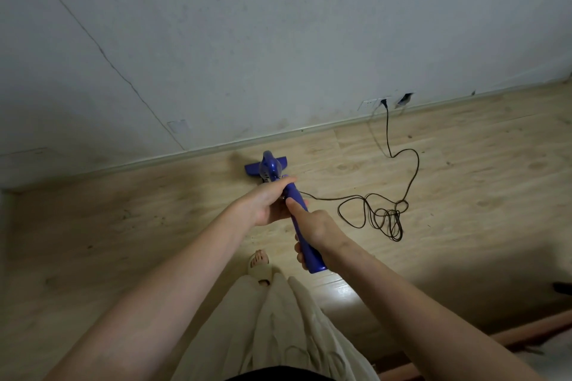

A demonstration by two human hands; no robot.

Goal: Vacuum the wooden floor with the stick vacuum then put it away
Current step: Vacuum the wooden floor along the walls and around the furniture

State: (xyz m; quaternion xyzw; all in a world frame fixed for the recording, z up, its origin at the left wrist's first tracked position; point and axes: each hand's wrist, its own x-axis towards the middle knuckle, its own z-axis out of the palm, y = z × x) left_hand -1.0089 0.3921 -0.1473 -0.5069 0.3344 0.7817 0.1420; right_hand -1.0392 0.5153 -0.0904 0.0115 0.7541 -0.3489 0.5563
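Near the frame's centre, the blue stick vacuum [298, 210] is grasped by both grips, left hand [268, 202] higher, right hand [320, 233] lower; its head is set on the wooden floor [464, 195] beside the wall [278, 40]; its cord [380, 213] lies coiled at right.

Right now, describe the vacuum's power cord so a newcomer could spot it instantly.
Start at the white wall and find the outlet just above the baseboard. The power cord hangs from it, loops across the wooden floor into a tangled coil, then runs left to the blue stick vacuum. It is the only thin dark line there.

Home room: wooden floor [464, 195], wall socket [376, 102]
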